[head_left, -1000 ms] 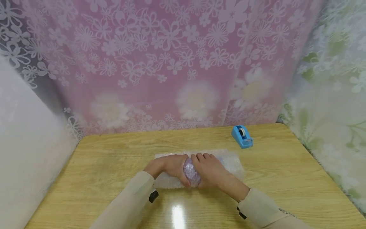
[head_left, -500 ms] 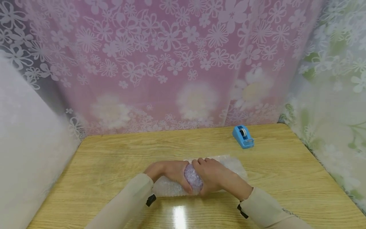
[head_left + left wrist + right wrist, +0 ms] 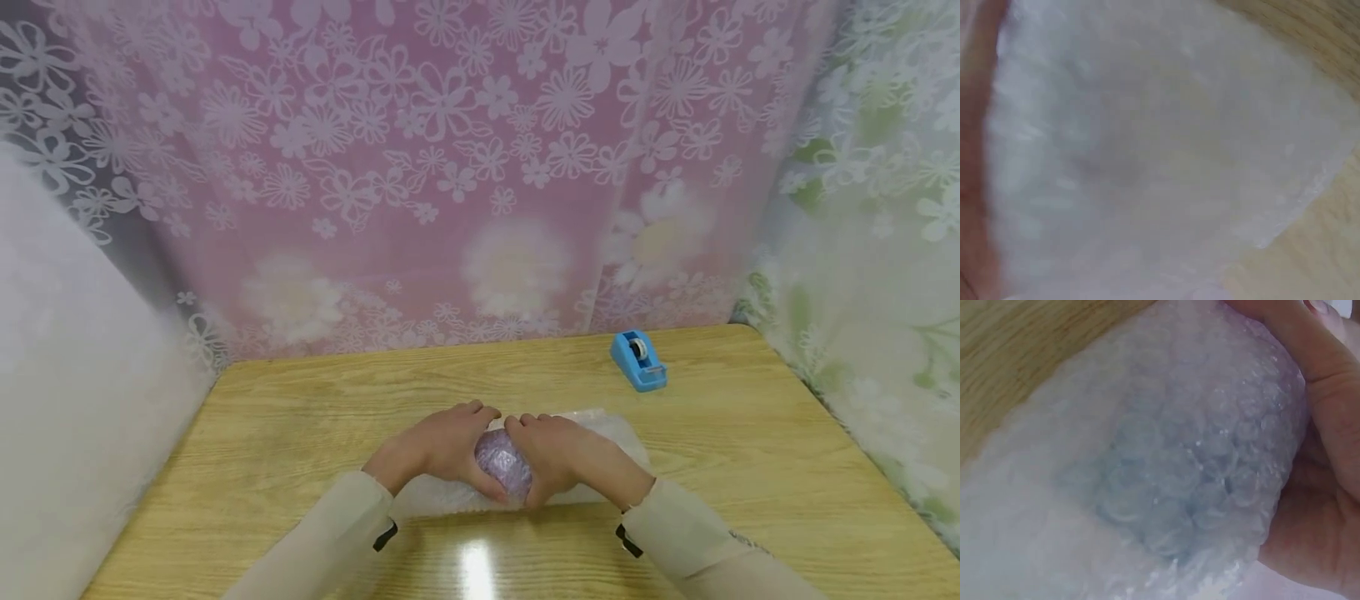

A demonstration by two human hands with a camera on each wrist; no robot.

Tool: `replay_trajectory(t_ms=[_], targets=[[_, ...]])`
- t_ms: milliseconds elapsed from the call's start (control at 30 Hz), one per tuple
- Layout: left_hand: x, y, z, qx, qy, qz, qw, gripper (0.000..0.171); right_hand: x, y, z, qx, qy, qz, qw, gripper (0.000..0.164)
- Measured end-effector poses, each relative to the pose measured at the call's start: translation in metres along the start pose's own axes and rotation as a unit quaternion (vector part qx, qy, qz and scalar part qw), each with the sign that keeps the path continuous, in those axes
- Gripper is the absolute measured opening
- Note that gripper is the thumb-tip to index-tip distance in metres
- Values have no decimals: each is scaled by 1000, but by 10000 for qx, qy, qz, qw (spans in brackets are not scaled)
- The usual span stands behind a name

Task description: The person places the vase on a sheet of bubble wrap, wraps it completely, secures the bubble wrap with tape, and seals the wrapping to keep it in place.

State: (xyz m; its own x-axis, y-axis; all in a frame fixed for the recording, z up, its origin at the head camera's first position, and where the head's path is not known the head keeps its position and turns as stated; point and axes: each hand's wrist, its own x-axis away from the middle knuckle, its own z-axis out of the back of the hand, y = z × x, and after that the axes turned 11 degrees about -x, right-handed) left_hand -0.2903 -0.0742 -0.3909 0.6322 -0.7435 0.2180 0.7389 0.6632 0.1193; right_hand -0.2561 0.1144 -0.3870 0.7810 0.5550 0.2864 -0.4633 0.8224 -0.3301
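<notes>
A roll of clear bubble wrap [image 3: 506, 463] lies crosswise near the middle of the table, its centre tinted lilac by something inside. My left hand [image 3: 448, 443] grips it from the left, thumb on the near side and fingers over the far side. From the right my right hand [image 3: 561, 454] holds it the same way, close beside the left. Loose ends of the wrap stick out past both hands. In the right wrist view a bluish patch shows dimly through the bubbles [image 3: 1160, 481]; what is wrapped cannot be made out. The left wrist view shows the flattened wrap end [image 3: 1166, 144].
A blue tape dispenser [image 3: 639, 361] with a roll of tape stands at the back right of the wooden table [image 3: 300, 417]. Behind the table hangs a pink flowered curtain [image 3: 420, 208]. Pale sheets cover the left and right sides.
The wrapped roll has come a little towards me with both hands. My left hand has shifted its grip slightly left, its fingers now showing above the wrap.
</notes>
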Motion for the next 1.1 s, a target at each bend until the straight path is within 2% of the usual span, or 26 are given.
replay_trajectory(t_ms=[67, 133, 233, 300, 567, 767, 933, 1100], targets=[[5, 6, 3, -533, 351, -50, 9979, 97, -2, 0, 2, -110, -104, -61, 9999, 86], [12, 13, 5, -1120, 654, -36, 9915, 88, -4, 0, 5, -214, -223, -116, 9995, 83], [20, 23, 4, -1754, 918, 75, 9802, 78, -8, -1, 8, -342, -429, -265, 9981, 81], [23, 29, -1, -2009, 1046, 162, 9739, 77, -10, -1, 10, -374, -549, -371, 9971, 80], [20, 38, -27, -2490, 1476, 658, 9549, 99, -19, 1, 17, -839, -911, -606, 9904, 71], [14, 37, -38, -2504, 1892, 875, 9454, 87, -24, 3, 20, -1281, -1113, -615, 9836, 71], [11, 34, -40, -2453, 2143, 866, 9415, 81, -27, 8, 23, -1583, -1291, -633, 9769, 70], [8, 31, -40, -2449, 2239, 879, 9392, 82, -33, 12, 26, -1504, -1452, -663, 9757, 68]])
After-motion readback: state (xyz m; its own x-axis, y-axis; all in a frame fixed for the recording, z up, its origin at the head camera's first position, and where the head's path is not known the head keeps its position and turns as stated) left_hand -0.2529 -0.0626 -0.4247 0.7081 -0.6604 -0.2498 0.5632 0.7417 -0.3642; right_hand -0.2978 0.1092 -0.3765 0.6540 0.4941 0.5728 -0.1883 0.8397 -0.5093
